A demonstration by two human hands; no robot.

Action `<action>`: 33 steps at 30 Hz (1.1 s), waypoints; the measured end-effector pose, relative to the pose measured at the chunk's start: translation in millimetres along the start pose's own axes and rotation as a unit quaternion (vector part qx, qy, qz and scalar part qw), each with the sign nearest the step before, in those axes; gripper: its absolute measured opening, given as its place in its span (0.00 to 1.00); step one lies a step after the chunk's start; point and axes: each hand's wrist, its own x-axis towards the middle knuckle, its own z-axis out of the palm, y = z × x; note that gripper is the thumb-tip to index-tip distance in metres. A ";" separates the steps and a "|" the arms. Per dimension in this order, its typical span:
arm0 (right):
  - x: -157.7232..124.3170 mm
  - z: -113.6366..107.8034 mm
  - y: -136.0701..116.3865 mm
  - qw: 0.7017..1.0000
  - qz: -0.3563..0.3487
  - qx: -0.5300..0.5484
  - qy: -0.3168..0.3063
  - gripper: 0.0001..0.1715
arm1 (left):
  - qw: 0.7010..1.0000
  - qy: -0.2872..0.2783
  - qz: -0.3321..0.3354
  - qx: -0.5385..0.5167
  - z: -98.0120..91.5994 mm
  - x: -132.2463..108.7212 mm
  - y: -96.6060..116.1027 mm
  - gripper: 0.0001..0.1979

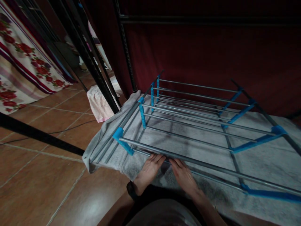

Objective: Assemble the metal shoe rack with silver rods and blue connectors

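Observation:
A rack of grey metal rods with blue plastic connectors lies across a grey towel-like cloth in front of me. My left hand is at its near side, fingers curled over the lower front rod. Just right of it, my right hand bends its fingers over the same rod. Both sets of fingertips reach in under the upper front rod and are partly hidden. A dark band circles my left wrist.
Grey rods lie along the cloth's left side. Black metal posts stand at left, and a dark red curtain hangs behind. A floral cloth, a striped cloth and a cable are over the tiled floor.

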 end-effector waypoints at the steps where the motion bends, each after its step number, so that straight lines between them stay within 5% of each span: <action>1: 2.7 0.6 -1.2 1.000 0.003 -0.009 -0.005 0.28 | 1.000 0.024 -0.002 -0.003 2.9 -4.8 0.8 0.24; 6: 3.7 0.0 2.0 0.999 0.014 -0.012 -0.033 0.30 | 0.969 0.191 -0.152 -0.029 5.3 -48.5 -18.1 0.12; 11: 1.5 -0.5 4.5 0.999 0.008 -0.007 -0.047 0.32 | 0.845 0.362 -0.371 -0.129 -9.6 -76.4 -65.9 0.14; 14: 2.3 -0.7 4.9 0.998 0.008 -0.003 -0.056 0.32 | 0.846 0.324 -0.356 -0.232 -11.2 -67.7 -84.7 0.22; 17: 2.3 -0.8 4.8 0.999 0.006 0.003 -0.050 0.32 | 0.848 0.298 -0.332 -0.286 -5.8 -54.8 -95.7 0.17; 33: -3.7 0.3 2.2 0.998 0.005 0.018 -0.064 0.31 | 0.876 0.203 -0.292 -0.327 -8.1 -60.5 -134.3 0.10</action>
